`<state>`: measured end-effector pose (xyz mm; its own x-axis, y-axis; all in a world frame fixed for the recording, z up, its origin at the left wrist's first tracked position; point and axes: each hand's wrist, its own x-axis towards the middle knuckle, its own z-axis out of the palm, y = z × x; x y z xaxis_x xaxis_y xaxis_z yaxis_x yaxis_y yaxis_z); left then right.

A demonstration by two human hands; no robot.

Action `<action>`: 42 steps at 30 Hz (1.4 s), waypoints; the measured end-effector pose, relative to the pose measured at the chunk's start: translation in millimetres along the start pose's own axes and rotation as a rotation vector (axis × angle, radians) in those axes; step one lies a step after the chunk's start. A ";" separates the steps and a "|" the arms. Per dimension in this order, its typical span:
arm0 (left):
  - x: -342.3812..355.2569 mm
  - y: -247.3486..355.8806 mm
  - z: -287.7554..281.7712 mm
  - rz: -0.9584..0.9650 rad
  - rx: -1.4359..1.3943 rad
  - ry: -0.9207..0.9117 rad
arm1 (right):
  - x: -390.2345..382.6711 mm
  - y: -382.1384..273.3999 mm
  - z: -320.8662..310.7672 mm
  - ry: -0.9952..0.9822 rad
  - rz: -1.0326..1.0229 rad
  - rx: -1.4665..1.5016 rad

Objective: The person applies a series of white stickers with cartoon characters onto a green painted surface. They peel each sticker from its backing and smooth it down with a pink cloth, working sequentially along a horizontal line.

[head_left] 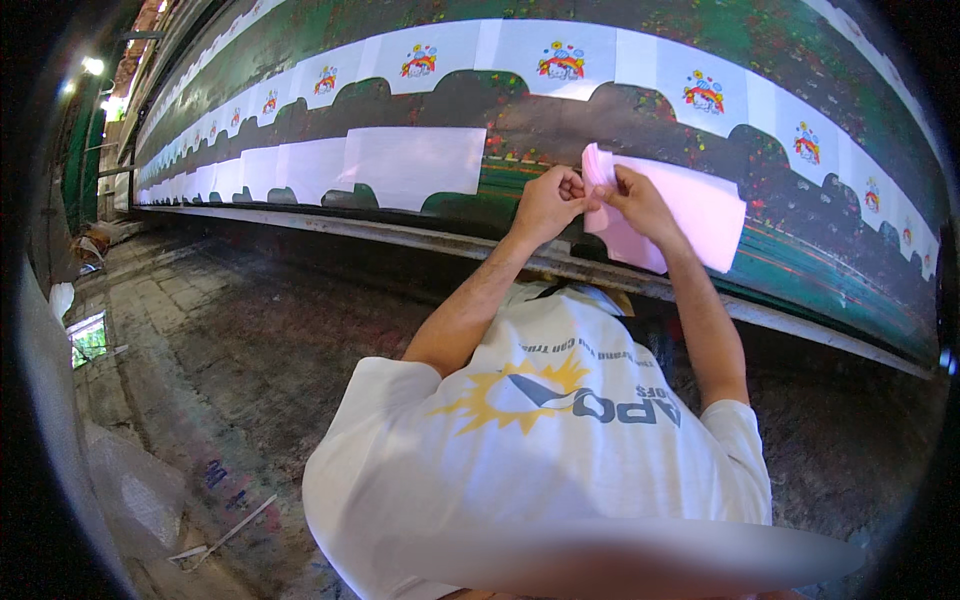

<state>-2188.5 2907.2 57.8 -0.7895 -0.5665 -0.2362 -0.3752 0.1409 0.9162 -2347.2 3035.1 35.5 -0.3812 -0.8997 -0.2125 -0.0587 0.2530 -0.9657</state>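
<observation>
A pink stack of cut cloth pieces (700, 215) lies at the near edge of the long table, its left end lifted and bent up. My right hand (643, 207) is closed on that raised edge, thumb and fingers pinching it. Beside it, my left hand (548, 205) has its fingers curled and its fingertips meeting the same edge. How many layers each hand grips is too small to tell. Left of my hands, plain pale cloth pieces (415, 165) lie flat in a row along the near side of the table.
The long dark green table (560, 120) is stained with paint. Across it runs a row of white cloth pieces (580, 65) with colourful cartoon prints. A metal rail (340, 222) edges the near side. Clear plastic sheeting (140, 490) lies on the floor at lower left.
</observation>
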 end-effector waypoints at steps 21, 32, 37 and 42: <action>14.0 -12.7 4.9 0.003 0.008 0.179 | -15.2 -6.9 6.0 0.095 0.026 0.187; 19.4 -26.4 -20.8 0.141 -0.020 0.561 | -32.5 -6.3 -15.8 0.342 0.133 0.880; 29.8 -38.4 -86.3 0.164 0.158 0.561 | -43.6 -8.3 -48.8 0.395 -0.019 1.131; 32.2 -64.9 -129.9 0.271 0.315 0.568 | -65.4 1.9 -84.4 0.484 -0.249 1.179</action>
<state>-2126.4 2774.4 32.8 -0.5311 -0.8025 0.2717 -0.3919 0.5170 0.7610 -2400.3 3124.4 60.1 -0.7849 -0.5950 -0.1730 0.5717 -0.5876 -0.5726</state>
